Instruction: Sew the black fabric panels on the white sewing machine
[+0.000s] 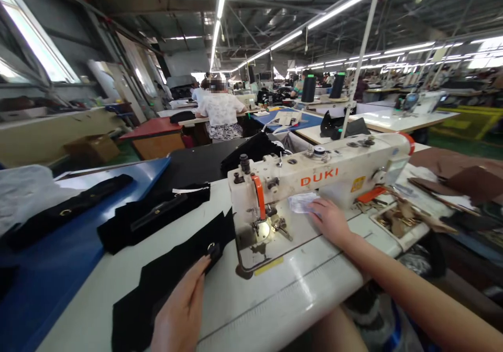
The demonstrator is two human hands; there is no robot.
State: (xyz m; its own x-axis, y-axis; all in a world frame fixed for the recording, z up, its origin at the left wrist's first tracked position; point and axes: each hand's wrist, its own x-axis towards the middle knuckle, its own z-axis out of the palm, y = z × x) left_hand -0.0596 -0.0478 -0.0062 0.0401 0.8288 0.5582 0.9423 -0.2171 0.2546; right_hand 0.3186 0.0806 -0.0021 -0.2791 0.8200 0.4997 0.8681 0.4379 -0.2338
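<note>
My left hand (181,305), fingers together, pinches a black fabric piece (157,273) at its small dark tab with a gold-coloured ring (212,248). This piece lies on the white table, left of the sewing machine (291,176). Under the machine's arm, my right hand (328,221) has its fingers closed at the right edge of a folded white paper or cloth (303,204); which of the two it is, I cannot tell. To the left of the hand, the needle and presser foot (262,229) are lit by a small lamp, with no fabric under them.
Further black pieces (153,213) with straps lie at the left, one on a blue board (78,237). Right of the machine stands a tray (401,223) of small parts, near brown pieces (467,184). A seated person (222,108) works ahead. Thread cones (308,88) stand behind.
</note>
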